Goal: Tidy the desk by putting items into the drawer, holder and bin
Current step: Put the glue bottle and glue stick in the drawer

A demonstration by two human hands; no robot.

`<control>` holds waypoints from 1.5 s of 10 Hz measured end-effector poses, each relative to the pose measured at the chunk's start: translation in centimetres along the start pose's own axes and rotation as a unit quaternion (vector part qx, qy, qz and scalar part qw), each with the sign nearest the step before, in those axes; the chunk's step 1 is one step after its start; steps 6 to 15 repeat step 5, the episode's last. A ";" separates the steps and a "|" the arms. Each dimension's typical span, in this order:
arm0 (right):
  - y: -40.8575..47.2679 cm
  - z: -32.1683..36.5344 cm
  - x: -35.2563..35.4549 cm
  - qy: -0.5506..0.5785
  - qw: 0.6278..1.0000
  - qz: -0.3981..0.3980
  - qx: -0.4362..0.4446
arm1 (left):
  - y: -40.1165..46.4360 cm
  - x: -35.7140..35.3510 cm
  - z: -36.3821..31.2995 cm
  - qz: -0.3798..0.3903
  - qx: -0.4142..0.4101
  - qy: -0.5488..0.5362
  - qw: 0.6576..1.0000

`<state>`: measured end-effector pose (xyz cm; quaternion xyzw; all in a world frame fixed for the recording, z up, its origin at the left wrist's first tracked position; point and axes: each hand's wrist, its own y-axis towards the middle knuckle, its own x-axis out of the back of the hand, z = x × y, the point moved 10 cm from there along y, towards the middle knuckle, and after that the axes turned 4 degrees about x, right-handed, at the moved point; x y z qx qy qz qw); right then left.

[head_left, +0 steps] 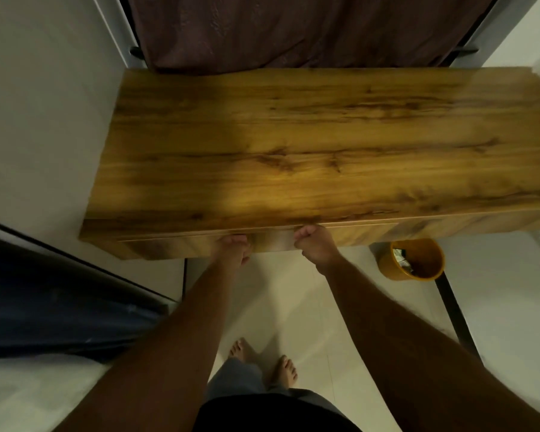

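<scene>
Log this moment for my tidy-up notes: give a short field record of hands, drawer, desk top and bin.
left hand: against the drawer front, fingers curled
right hand: fingers curled at the drawer's top edge
drawer: looks closed or nearly so
desk top: bare wood, no items seen
bin: orange, on the floor under the desk's right side, some scraps inside

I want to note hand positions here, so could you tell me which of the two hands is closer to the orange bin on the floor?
The right hand is closer: it grips the drawer front on the side toward the orange bin, with the left hand farther away.
</scene>
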<state>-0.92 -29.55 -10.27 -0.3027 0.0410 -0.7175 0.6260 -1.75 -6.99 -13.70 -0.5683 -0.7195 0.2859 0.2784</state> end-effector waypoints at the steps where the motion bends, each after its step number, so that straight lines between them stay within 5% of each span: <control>1: 0.6 0.5 0.0 -0.015 1.000 -0.004 0.013 | 0.8 0.5 -0.3 -0.014 0.005 -0.002 1.000; 3: 0.2 0.4 0.0 -0.064 0.997 -0.004 0.043 | 0.6 -0.4 0.2 0.017 0.020 0.039 0.999; 4: 0.5 2.7 1.3 -0.137 0.985 -0.038 0.101 | -0.7 -4.0 0.0 0.118 0.070 0.151 0.979; 5: 0.3 5.9 3.5 -0.136 0.981 -0.073 0.118 | -2.8 -8.3 -3.8 0.181 0.019 0.204 0.962; 15: 0.3 5.9 3.5 -0.136 0.981 -0.073 0.118 | -2.8 -8.3 -3.8 0.181 0.019 0.204 0.962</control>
